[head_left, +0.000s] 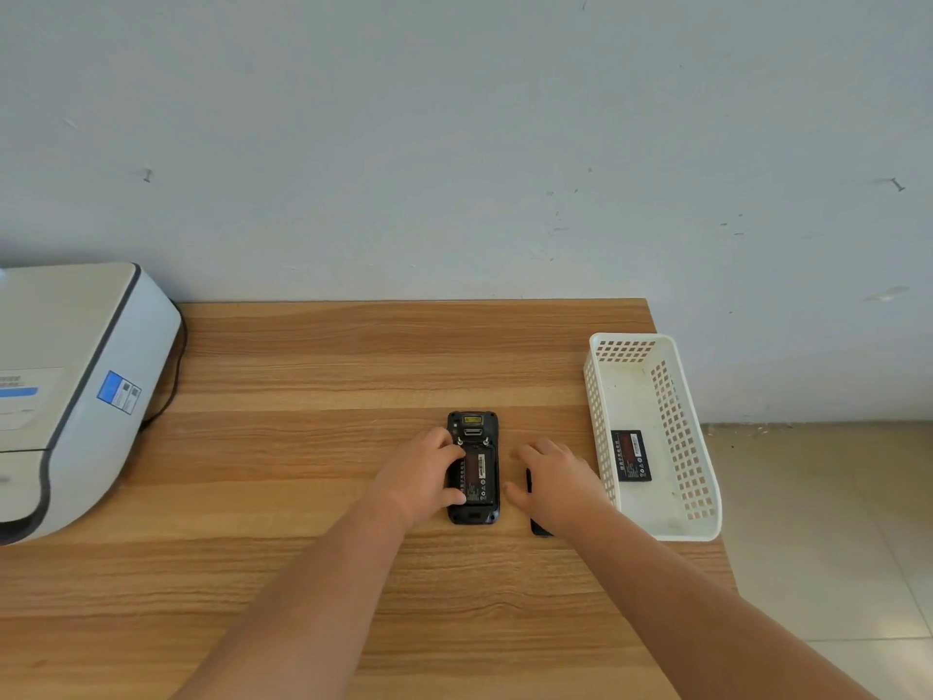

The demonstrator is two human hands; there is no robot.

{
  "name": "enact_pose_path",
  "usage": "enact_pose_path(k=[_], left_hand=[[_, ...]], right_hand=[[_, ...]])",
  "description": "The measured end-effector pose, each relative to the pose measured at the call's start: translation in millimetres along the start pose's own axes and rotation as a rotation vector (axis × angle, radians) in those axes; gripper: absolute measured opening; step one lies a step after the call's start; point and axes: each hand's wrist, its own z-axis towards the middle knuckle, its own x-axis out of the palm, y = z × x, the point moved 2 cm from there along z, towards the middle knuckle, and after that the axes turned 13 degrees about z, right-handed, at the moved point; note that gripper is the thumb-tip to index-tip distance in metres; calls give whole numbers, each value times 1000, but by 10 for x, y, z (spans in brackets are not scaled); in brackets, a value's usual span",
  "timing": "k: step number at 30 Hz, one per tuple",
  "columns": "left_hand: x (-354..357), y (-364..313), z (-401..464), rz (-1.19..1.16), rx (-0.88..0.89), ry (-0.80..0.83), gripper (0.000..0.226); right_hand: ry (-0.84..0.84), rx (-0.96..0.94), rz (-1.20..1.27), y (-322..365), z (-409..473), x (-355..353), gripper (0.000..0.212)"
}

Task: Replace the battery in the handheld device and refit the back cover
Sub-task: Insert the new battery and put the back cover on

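— Where's the device?

— The device (473, 467) lies face down mid-table (313, 447), back open, a battery (475, 473) sitting in its bay.

— And the hands?

— The left hand (421, 477) rests on its left edge, fingers curled against the side and onto the battery — steadying it, not lifting. The right hand (553, 485) lies just beside it, palm down, fingers spread over a dark flat piece, likely the cover (540, 528); whether it grips that, I cannot tell.

— Anything else about?

— A white basket (676, 527) at the table's right edge holds a second battery (630, 455). A printer (75, 386) stands far left, against the wall (454, 144).
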Motion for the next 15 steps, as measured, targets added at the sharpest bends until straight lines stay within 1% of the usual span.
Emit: enact_pose_path(k=[5,15], left_hand=[[51,15,-18,14,-23,29,62],[49,27,-5,85,-25,24,58]], right_hand=[[70,-50,-42,130,115,149,56],[66,-48,-97,189,190,271,50]])
